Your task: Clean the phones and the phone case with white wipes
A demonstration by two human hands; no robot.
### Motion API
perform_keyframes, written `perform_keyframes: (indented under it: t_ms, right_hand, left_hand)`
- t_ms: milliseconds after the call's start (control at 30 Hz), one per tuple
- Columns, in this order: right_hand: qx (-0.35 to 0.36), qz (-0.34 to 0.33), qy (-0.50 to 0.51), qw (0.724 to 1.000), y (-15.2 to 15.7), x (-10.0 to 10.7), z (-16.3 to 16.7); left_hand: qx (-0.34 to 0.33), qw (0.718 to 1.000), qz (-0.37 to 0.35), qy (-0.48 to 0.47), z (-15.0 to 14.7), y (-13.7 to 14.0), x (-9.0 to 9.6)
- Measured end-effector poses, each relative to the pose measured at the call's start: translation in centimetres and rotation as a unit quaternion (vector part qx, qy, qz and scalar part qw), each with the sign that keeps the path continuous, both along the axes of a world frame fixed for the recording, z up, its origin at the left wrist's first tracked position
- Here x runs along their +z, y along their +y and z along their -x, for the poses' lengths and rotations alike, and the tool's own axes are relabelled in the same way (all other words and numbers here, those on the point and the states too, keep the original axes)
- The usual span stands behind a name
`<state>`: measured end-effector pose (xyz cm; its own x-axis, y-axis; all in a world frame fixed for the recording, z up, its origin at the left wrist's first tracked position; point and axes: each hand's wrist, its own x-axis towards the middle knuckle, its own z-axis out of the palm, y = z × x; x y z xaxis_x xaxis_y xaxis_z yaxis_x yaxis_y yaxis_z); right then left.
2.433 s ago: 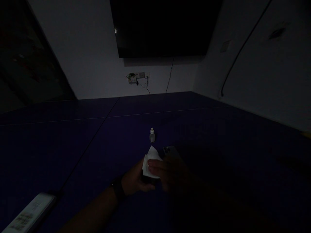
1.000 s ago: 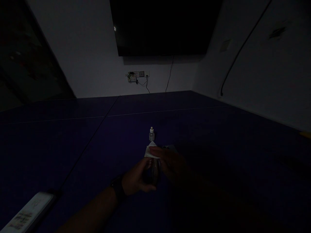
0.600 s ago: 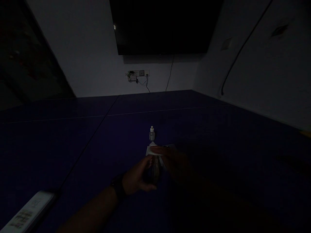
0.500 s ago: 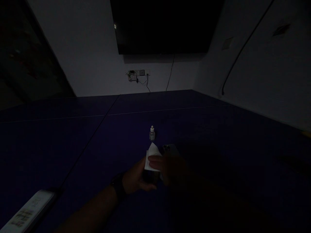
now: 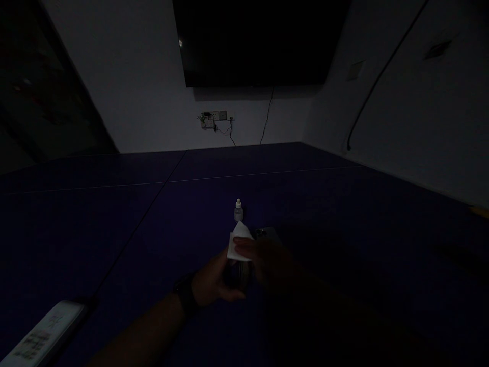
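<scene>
The scene is very dark. My left hand (image 5: 212,280), a dark watch on its wrist, is curled around a dark object (image 5: 237,275) whose kind I cannot make out. Pressed by the fingers of my right hand (image 5: 263,255) is a folded white tissue (image 5: 240,243), just above that dark object. Beyond the tissue stands a small dropper bottle (image 5: 239,211) with a white cap, upright on the dark blue table. A phone (image 5: 269,234) lies flat behind my right hand, its camera lenses facing up and its lower part hidden.
A white box (image 5: 48,334) with print lies on the table (image 5: 145,265) at the lower left. At the back, a black screen (image 5: 260,41) hangs on the wall over sockets (image 5: 216,116) with cables. Seams cross the table.
My right hand and the tissue have shifted slightly away from me, showing more of the dark object below. My left hand has hardly moved.
</scene>
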<state>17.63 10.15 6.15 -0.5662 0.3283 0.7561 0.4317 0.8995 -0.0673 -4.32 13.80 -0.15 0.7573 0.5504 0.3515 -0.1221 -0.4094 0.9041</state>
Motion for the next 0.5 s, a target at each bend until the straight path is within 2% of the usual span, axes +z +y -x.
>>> perform_keyframes:
  t_ms: [100, 200, 267, 333, 400, 467, 500]
  right_hand:
    - [-0.032, 0.153, 0.096, 0.983, 0.3, -0.2, 0.6]
    - [-0.06, 0.319, 0.146, 0.935, 0.5, -0.3, 1.2]
    - [-0.071, 0.384, 0.16, 0.907, 0.5, -0.4, 1.5]
    - [-0.077, 0.398, 0.177, 0.897, 0.4, -0.4, 1.5]
    - [-0.075, 0.366, 0.193, 0.907, 0.3, -0.2, 1.3]
    - [-0.048, 0.285, 0.174, 0.942, 0.1, 0.0, 1.0]
    - [-0.026, 0.223, 0.146, 0.964, -0.1, 0.1, 0.8]
  left_hand:
    - [-0.007, 0.999, 0.036, -0.031, -0.3, -0.4, 0.5]
    - [0.003, 0.998, 0.055, -0.035, -0.4, -0.8, 0.8]
    - [0.017, 0.998, 0.049, -0.035, -0.4, -1.0, 0.9]
    - [0.019, 0.998, 0.049, -0.036, -0.4, -1.0, 0.9]
    - [0.009, 0.998, 0.054, -0.037, -0.4, -0.9, 0.7]
    - [0.004, 0.998, 0.049, -0.032, -0.3, -0.6, 0.4]
    - [0.007, 0.999, 0.042, -0.029, -0.2, -0.5, 0.3]
